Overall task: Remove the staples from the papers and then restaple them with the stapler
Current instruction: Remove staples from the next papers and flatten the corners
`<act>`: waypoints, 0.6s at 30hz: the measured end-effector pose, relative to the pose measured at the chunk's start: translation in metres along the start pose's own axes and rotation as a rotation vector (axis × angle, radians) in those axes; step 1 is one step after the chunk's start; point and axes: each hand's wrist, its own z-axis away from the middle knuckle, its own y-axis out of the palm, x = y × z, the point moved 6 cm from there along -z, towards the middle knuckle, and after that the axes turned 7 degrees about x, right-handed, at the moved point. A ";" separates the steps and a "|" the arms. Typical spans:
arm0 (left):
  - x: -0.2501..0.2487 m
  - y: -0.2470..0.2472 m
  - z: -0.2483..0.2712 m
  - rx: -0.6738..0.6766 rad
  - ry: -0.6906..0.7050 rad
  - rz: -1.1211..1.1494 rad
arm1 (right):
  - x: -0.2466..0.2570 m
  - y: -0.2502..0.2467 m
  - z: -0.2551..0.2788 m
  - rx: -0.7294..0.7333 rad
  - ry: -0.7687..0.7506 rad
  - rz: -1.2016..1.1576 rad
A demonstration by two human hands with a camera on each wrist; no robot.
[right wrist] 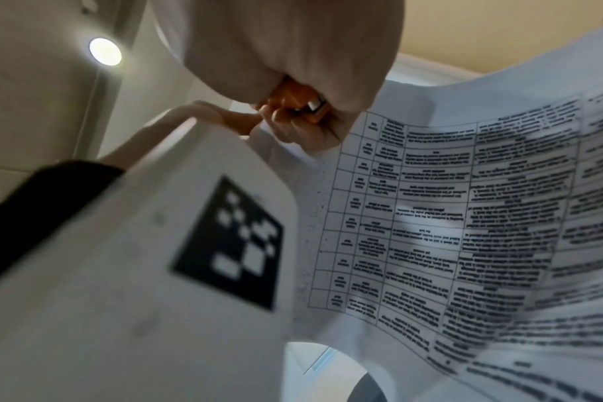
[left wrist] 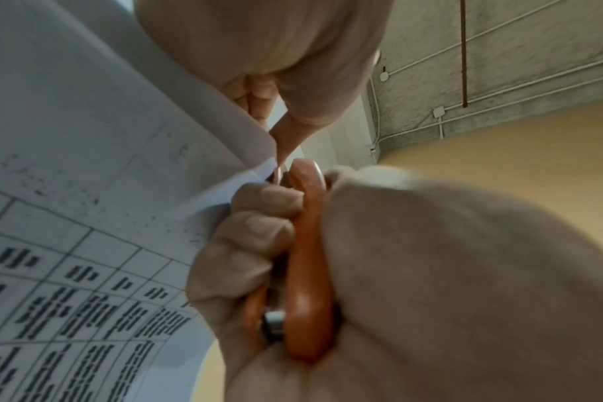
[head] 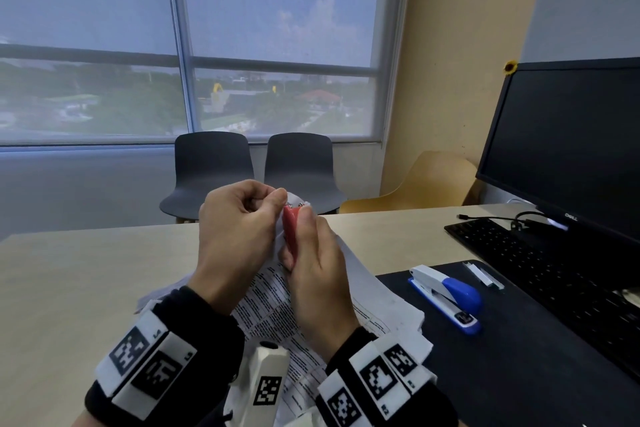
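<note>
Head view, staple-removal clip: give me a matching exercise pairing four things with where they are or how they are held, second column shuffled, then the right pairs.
Things:
1. staple remover
2. papers
3. stapler
4. keyboard

Places or states:
A. lying on the dark desk mat, untouched
B. gripped in the right hand, its metal tip at the papers' raised corner
C. on the desk in front of the monitor
D. top corner pinched by the left hand, the rest hanging down toward the desk

Pairs: 1-B, 2-D, 3-A, 4-C
</note>
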 end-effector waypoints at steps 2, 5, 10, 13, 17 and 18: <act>0.004 0.000 -0.002 0.011 -0.042 0.068 | 0.008 -0.001 0.000 -0.052 -0.100 0.143; 0.008 0.000 -0.002 0.039 -0.114 0.177 | 0.019 0.000 0.001 -0.113 -0.223 0.314; 0.006 0.003 -0.003 0.187 -0.138 0.185 | 0.023 -0.005 -0.001 -0.104 -0.226 0.337; 0.004 0.005 -0.005 0.372 -0.058 0.051 | 0.008 -0.016 -0.013 -0.098 -0.067 0.188; 0.003 0.007 -0.006 0.464 0.144 -0.310 | -0.001 -0.019 -0.022 -0.062 0.105 -0.007; 0.001 0.007 -0.005 0.450 0.183 -0.356 | 0.001 -0.019 -0.022 -0.043 0.129 -0.078</act>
